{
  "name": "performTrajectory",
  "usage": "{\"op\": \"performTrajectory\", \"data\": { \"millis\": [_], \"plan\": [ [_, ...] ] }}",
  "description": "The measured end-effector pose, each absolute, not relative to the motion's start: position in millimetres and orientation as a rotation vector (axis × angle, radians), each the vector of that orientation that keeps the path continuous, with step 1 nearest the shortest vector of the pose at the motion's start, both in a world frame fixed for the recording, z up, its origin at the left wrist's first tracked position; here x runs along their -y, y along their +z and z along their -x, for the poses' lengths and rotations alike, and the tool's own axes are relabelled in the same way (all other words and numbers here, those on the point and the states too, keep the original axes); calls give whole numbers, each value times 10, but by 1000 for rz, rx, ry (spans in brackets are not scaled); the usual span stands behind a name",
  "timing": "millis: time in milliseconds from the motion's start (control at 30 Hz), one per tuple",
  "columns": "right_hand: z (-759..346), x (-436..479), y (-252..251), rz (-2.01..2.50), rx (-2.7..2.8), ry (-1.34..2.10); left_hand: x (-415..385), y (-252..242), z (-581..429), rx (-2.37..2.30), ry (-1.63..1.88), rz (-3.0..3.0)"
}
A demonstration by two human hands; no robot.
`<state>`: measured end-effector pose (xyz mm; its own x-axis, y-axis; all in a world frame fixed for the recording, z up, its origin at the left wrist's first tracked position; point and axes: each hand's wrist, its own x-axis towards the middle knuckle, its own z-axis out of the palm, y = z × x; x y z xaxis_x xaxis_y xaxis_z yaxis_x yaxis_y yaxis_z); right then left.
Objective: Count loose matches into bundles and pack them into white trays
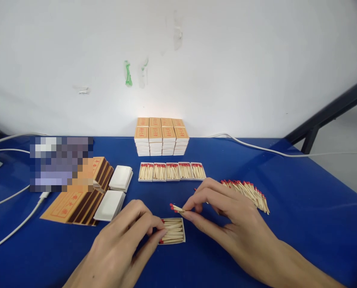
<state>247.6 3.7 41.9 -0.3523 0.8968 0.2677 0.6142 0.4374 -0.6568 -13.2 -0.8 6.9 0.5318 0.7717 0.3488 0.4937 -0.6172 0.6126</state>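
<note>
Near the front of the blue table lies a white matchbox tray (pixel 184 234), filled with red-headed matches (pixel 172 231). My left hand (pixel 127 236) reaches over its left end, thumb and forefinger pinched together at the match heads; what lies between the fingertips is hidden. Just above the tray's right side, my right hand (pixel 229 216) pinches a few matches (pixel 177 208), heads pointing left. Beyond my right hand, a loose pile of matches (pixel 250 192) is partly covered by it.
Several filled trays (pixel 172 171) form a row behind. Stacked matchboxes (pixel 162 136) stand against the white wall. At left are white empty trays (pixel 109 205), flat orange box sleeves (pixel 73 204), a pixelated object (pixel 61 160) and white cables (pixel 19 232). Another cable (pixel 256 148) runs along the back right.
</note>
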Motion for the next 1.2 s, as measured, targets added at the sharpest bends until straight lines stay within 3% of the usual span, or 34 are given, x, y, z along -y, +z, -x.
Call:
{"op": "performTrajectory", "data": {
  "millis": [367,1200],
  "plan": [
    [-2506,-23,394,1202,2167,759,22,48,72,-1177,944,-2449],
    [-2357,-1,321,1217,2123,839,47,-119,161,-1168,687,-2328]
  ]
}}
